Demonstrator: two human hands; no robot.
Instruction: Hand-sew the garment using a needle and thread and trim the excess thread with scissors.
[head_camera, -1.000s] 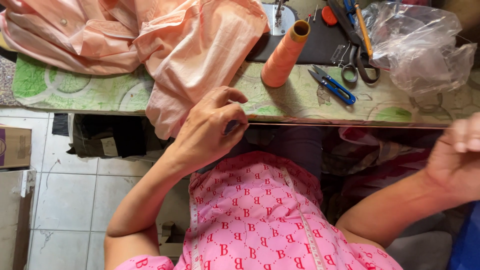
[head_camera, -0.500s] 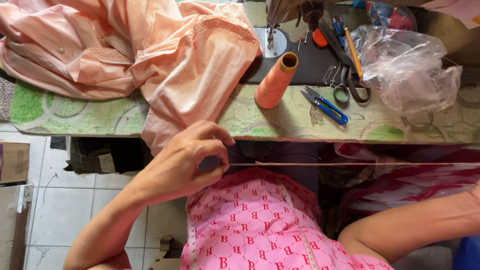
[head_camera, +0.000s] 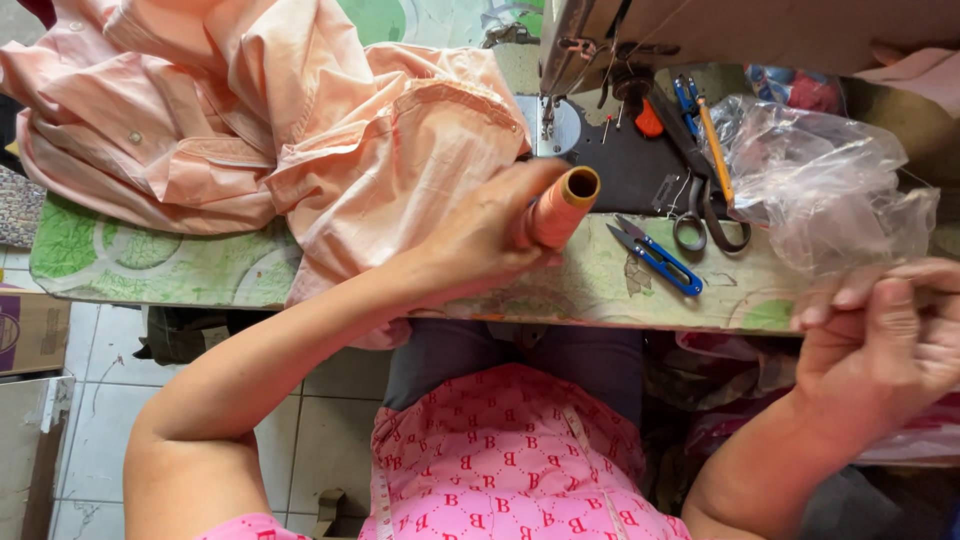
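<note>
My left hand grips a cone of peach-orange thread on the green patterned sewing table, the cone tilted with its open top toward me. My right hand is at the right edge, below the table's front, fingers pinched together; a thread end in it cannot be made out. A peach shirt lies bunched on the table just left of the cone, one sleeve hanging over the front edge.
A sewing machine stands at the back. Blue thread snips, black scissors, a pencil and a crumpled clear plastic bag lie right of the cone. A cardboard box sits on the tiled floor at left.
My left hand rose from below the table's edge, where it pinched a stretched thread, and took hold of the cone. My right hand came back into view at the right.
</note>
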